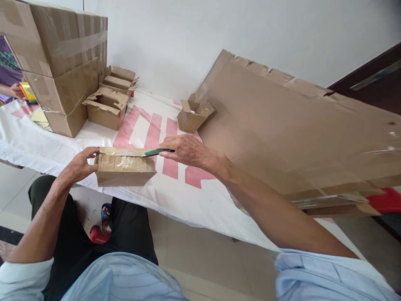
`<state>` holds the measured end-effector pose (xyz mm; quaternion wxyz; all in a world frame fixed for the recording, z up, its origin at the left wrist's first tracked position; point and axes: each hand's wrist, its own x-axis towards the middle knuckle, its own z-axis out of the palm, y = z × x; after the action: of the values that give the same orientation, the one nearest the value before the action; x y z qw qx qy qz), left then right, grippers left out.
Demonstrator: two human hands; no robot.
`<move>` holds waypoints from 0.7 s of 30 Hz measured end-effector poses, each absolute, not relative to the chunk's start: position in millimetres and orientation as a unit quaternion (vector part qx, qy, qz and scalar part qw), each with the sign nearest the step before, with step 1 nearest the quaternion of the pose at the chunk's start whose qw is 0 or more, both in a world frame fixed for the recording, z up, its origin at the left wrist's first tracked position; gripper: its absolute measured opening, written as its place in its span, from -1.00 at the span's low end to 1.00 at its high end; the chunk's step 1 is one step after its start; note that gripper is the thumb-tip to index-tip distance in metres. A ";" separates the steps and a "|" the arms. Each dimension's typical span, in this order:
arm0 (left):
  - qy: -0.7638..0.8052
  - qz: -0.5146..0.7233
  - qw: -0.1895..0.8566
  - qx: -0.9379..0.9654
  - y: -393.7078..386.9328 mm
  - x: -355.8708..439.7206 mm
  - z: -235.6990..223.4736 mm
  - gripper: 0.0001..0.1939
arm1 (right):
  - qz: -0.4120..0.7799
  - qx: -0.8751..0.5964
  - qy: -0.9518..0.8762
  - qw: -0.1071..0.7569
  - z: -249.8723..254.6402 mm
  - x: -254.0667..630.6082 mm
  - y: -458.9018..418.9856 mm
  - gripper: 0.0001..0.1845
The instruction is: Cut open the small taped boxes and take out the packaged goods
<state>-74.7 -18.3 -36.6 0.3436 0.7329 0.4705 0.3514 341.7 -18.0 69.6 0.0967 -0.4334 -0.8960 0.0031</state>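
A small taped cardboard box [124,168] lies at the near edge of a table covered with a white and red sheet [175,196]. My left hand [80,164] is closed on the box's left end. My right hand [188,150] is closed on a green utility knife [158,151], whose tip rests on the top right edge of the box, along the tape.
A large flat cardboard sheet [297,125] leans over the table's right half. Two stacked big boxes [65,62] stand far left, with small open boxes [108,106] beside them and another [194,113] mid-table. Another person's hand [17,90] holds a tape roll at the left edge.
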 end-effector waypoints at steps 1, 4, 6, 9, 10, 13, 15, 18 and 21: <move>0.470 0.351 0.343 0.734 -17.5 -73.3 -36.5 -0.38 | 0.000 -0.438 -0.893 0.101 69.9 351.5 -20.2 -0.75; 0.464 0.354 0.344 0.736 -16.3 -70.4 -36.4 -0.41 | -0.005 -0.457 -0.883 0.105 72.5 381.1 -29.4 -0.73; 0.452 0.358 0.353 0.737 -16.6 -70.0 -36.9 -0.41 | -0.003 -0.477 -0.868 0.137 72.3 401.3 -36.8 -0.71; 0.444 0.365 0.372 0.729 -18.5 -69.9 -38.1 -0.38 | 0.018 -0.514 -0.826 0.232 56.2 428.2 -47.7 -0.68; 0.446 0.367 0.376 0.725 -19.3 -69.6 -38.3 -0.37 | 0.030 -0.527 -0.808 0.263 44.2 434.3 -51.2 -0.67; 0.453 0.366 0.380 0.718 -21.5 -67.5 -36.9 -0.36 | 0.057 -0.574 -0.749 0.326 -11.9 438.6 -62.9 -0.62; 0.452 0.362 0.378 0.722 -22.7 -65.9 -34.2 -0.38 | 0.080 -0.606 -0.718 0.332 -58.3 429.9 -72.2 -0.58; 0.447 0.353 0.370 0.734 -23.6 -65.1 -29.4 -0.43 | 0.083 -0.654 -0.690 0.298 -118.3 409.0 -86.4 -0.56; 0.451 0.343 0.366 0.738 -23.3 -66.2 -27.3 -0.45 | 0.065 -0.676 -0.681 0.274 -148.8 390.9 -94.3 -0.57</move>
<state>-66.2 -23.3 -27.3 0.3659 0.7381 0.4511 0.3432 390.9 -94.3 -148.8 0.2745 -0.6758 -0.6809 0.0654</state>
